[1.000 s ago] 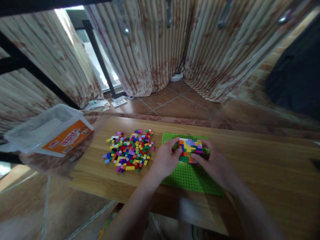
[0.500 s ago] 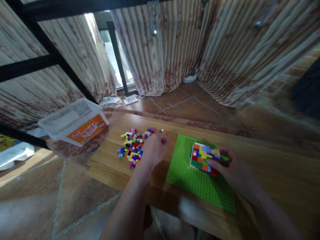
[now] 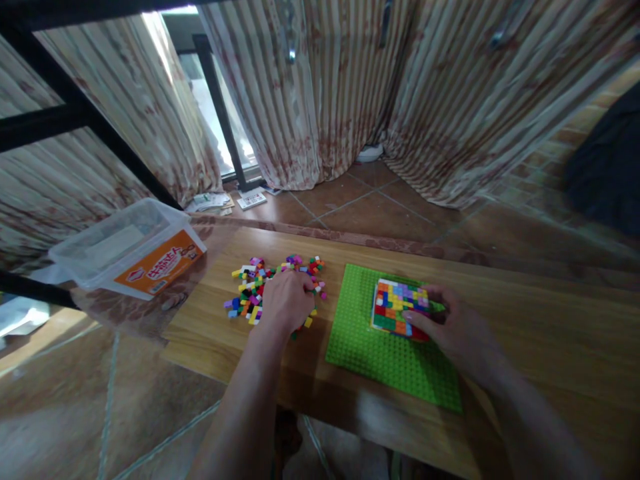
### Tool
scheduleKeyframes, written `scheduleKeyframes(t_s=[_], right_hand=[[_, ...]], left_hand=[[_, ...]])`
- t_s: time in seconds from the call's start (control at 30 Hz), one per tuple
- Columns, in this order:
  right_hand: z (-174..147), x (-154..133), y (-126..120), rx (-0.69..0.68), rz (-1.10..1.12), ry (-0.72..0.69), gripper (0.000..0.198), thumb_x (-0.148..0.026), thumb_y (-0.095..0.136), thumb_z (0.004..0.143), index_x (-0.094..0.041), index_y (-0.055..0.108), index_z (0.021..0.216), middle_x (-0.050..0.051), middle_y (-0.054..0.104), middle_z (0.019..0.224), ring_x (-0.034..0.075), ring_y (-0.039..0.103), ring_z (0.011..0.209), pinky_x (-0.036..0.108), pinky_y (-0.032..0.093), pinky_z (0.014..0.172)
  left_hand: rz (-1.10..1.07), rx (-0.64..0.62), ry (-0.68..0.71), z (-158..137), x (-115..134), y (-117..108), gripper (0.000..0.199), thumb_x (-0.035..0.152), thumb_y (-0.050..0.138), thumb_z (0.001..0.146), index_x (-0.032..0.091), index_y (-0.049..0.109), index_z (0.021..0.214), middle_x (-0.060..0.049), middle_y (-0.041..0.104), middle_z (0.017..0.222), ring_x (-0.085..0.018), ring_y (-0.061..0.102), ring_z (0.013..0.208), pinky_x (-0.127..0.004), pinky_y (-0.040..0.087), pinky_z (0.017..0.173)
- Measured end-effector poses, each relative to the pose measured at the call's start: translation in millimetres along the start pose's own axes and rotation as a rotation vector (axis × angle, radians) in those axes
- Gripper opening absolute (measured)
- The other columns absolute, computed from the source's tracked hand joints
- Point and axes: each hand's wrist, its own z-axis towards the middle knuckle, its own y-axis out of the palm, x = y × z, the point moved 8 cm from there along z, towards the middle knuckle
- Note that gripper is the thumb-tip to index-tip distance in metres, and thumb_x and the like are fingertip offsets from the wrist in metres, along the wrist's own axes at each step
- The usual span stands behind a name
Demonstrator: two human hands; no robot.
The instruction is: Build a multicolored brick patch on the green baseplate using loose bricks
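A person's right hand (image 3: 457,330) grips the right end of a multicoloured brick block (image 3: 395,307) over a green baseplate (image 3: 345,333), the left hand (image 3: 287,300) curled above loose bricks (image 3: 245,293) (whether it holds one cannot be told). Too hard a thumb press could pop pieces off the block; a careless sweep could scatter the pile, partly hidden by the left hand, near a clear plastic box (image 3: 160,267).
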Motion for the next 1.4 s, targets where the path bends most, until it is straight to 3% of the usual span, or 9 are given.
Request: scheduleKeyframes(t_s=[0.23, 0.4, 0.47, 0.57, 0.7, 0.83, 1.13, 1.4], right_hand=[[0, -2, 0, 0.01, -0.003, -0.047, 0.057, -0.055, 0.067, 0.071, -0.019, 0.058, 0.115, 0.009, 0.072, 0.093, 0.022, 0.067, 0.07, 0.035, 0.051, 0.064], [-4, -13, -10, 0.114, 0.004, -0.116, 0.061, -0.056, 0.067, 0.074, -0.019, 0.058, 0.121, 0.012, 0.067, 0.109, 0.02, 0.065, 0.07, 0.036, 0.053, 0.066], [-10, -25, -21, 0.234, 0.023, -0.163, 0.053, -0.052, 0.064, 0.078, -0.02, 0.061, 0.119, 0.013, 0.061, 0.12, 0.015, 0.062, 0.065, 0.035, 0.053, 0.064], [-21, -49, -27, 0.322, 0.111, -0.282, 0.034, -0.043, 0.058, 0.086, -0.022, 0.064, 0.112, 0.009, 0.061, 0.119, 0.012, 0.06, 0.064, 0.031, 0.052, 0.063], [-30, -76, -5, 0.174, 0.177, -0.43, 0.025, -0.03, 0.055, 0.089, -0.025, 0.065, 0.112, 0.006, 0.067, 0.112, 0.016, 0.065, 0.084, 0.032, 0.054, 0.077], [-36, -86, 8, 0.14, 0.161, -0.526, 0.027, -0.023, 0.053, 0.09, -0.025, 0.064, 0.115, 0.006, 0.068, 0.115, 0.018, 0.063, 0.106, 0.035, 0.051, 0.092], [-36, -84, 5, 0.194, 0.209, -0.487, 0.021, -0.018, 0.053, 0.088, -0.024, 0.069, 0.1, 0.003, 0.073, 0.1, 0.016, 0.067, 0.092, 0.031, 0.053, 0.084], [-34, -78, 8, 0.192, 0.264, -0.412, 0.019, -0.018, 0.054, 0.087, -0.025, 0.07, 0.093, 0.002, 0.073, 0.098, 0.017, 0.067, 0.093, 0.033, 0.052, 0.086]], left_hand=[[-0.01, -0.029, 0.039, 2, 4, -2, 0.017, 0.015, 0.055, 0.078, 0.019, 0.072, 0.075, -0.008, 0.07, 0.079, -0.025, 0.064, 0.086, -0.034, 0.046, 0.081], [-0.401, -0.012, 0.212, 1, 20, -13, 0.014, 0.018, 0.05, 0.086, 0.017, 0.063, 0.08, -0.002, 0.065, 0.074, -0.015, 0.06, 0.071, -0.026, 0.044, 0.068], [-0.557, -0.035, 0.277, -2, 31, -10, 0.012, 0.02, 0.05, 0.087, 0.017, 0.061, 0.084, 0.0, 0.062, 0.072, -0.013, 0.058, 0.068, -0.024, 0.043, 0.064], [-0.678, -0.095, 0.317, -7, 50, 1, 0.012, 0.018, 0.052, 0.086, 0.017, 0.063, 0.088, 0.001, 0.064, 0.075, -0.012, 0.058, 0.068, -0.022, 0.044, 0.062], [-0.739, -0.151, 0.343, -13, 73, 12, 0.018, 0.015, 0.053, 0.085, 0.018, 0.067, 0.095, -0.002, 0.07, 0.089, -0.013, 0.064, 0.078, -0.024, 0.049, 0.072], [-0.818, -0.129, 0.377, -18, 88, 11, 0.015, 0.014, 0.054, 0.086, 0.017, 0.066, 0.094, -0.002, 0.072, 0.094, -0.014, 0.067, 0.084, -0.026, 0.052, 0.081], [-0.774, -0.014, 0.446, -24, 102, 5, 0.018, 0.009, 0.056, 0.083, 0.018, 0.063, 0.097, 0.0, 0.071, 0.089, -0.011, 0.068, 0.082, -0.023, 0.053, 0.079], [-0.69, 0.065, 0.466, -27, 106, 4, 0.015, 0.008, 0.056, 0.082, 0.02, 0.063, 0.089, 0.001, 0.071, 0.085, -0.012, 0.067, 0.078, -0.024, 0.052, 0.078]])
